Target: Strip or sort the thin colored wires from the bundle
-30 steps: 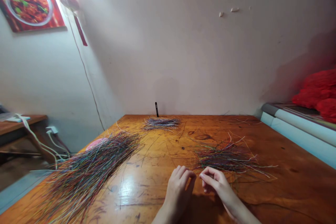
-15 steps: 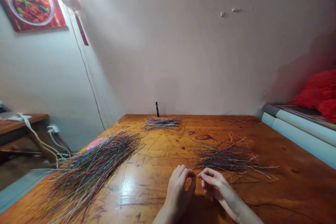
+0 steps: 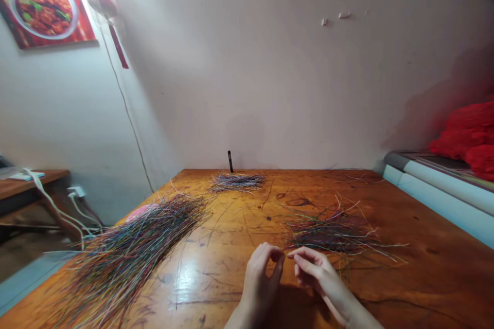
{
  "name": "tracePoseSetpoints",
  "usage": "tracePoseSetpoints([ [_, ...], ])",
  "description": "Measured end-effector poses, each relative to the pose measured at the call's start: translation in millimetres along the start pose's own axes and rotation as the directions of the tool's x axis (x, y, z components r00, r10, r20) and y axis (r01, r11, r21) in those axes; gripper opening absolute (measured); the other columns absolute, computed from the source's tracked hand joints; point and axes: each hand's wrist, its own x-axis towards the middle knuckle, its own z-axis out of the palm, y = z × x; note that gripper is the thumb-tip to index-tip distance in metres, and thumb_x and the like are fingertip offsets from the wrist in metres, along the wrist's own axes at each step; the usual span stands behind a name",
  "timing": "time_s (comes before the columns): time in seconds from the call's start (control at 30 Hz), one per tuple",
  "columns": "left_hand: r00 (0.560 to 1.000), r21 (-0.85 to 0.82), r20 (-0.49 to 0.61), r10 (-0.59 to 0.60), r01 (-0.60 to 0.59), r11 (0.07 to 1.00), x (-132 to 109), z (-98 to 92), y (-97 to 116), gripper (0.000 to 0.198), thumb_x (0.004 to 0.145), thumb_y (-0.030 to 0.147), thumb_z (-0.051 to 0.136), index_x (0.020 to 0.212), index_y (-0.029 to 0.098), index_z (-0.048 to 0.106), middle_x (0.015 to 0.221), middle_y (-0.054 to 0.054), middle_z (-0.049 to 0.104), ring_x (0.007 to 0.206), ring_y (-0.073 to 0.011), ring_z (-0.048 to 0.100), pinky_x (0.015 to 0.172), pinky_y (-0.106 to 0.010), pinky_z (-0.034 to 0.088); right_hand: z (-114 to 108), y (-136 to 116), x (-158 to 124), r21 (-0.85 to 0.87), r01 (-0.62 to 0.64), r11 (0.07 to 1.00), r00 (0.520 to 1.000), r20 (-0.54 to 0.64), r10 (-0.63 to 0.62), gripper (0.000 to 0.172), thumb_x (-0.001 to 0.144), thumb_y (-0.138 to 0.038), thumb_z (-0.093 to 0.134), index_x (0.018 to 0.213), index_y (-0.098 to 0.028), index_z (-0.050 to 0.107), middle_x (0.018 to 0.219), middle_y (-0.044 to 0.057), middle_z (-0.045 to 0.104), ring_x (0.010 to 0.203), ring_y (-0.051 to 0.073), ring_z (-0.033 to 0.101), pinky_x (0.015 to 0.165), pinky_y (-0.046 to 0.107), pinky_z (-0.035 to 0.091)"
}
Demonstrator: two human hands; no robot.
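My left hand [image 3: 262, 277] and my right hand [image 3: 314, 272] meet near the front of a glossy wooden table [image 3: 424, 277], fingertips pinched close together. What they pinch is too thin to make out. Just beyond my right hand lies a loose pile of thin coloured strands [image 3: 332, 231]. A much larger heap of long coloured strands [image 3: 127, 252] spreads over the table's left side. A small tidy bundle of strands [image 3: 237, 181] lies at the far edge by the wall.
A black pen-like stick [image 3: 230, 161] stands against the wall behind the small bundle. A pink object [image 3: 141, 211] peeks out under the large heap. A white chest with red material [image 3: 469, 136] is at the right. A side table with cables [image 3: 34, 185] is at the left.
Both hands stayed at the same spot; the fingertips shifted slightly, the left thumb and fingers curling into a rounder pinch. The piles have not moved.
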Motion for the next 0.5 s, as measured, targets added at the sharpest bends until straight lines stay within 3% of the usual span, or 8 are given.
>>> tracePoseSetpoints([
  [0.3, 0.998, -0.096, 0.025, -0.066, 0.068, 0.993, -2.0, 2.4, -3.3, 0.011, 0.079, 0.017, 0.055, 0.086, 0.021, 0.064, 0.068, 0.002, 0.069, 0.062, -0.0117, 0.063, 0.058, -0.018, 0.047, 1.4, 1.0, 0.6, -0.105, 0.083, 0.991, 0.996, -0.014, -0.085, 0.026, 0.071, -0.042, 0.066, 0.079, -0.017, 0.067, 0.053, -0.003, 0.055, 0.049, 0.007, 0.048, 0.047, 0.017, 0.038],
  [0.5, 0.995, -0.135, 0.054, -0.088, 0.094, 0.986, 0.1, 1.2, 1.4, 0.010, 0.080, 0.019, 0.055, 0.081, 0.020, 0.065, 0.068, 0.001, 0.070, 0.062, -0.0115, 0.064, 0.056, -0.017, 0.047, 2.9, -2.4, 0.1, -0.180, 0.125, 0.976, 0.992, -0.005, -0.128, 0.028, 0.073, -0.043, 0.063, 0.080, -0.016, 0.067, 0.054, -0.002, 0.054, 0.050, 0.009, 0.049, 0.049, 0.019, 0.040],
])
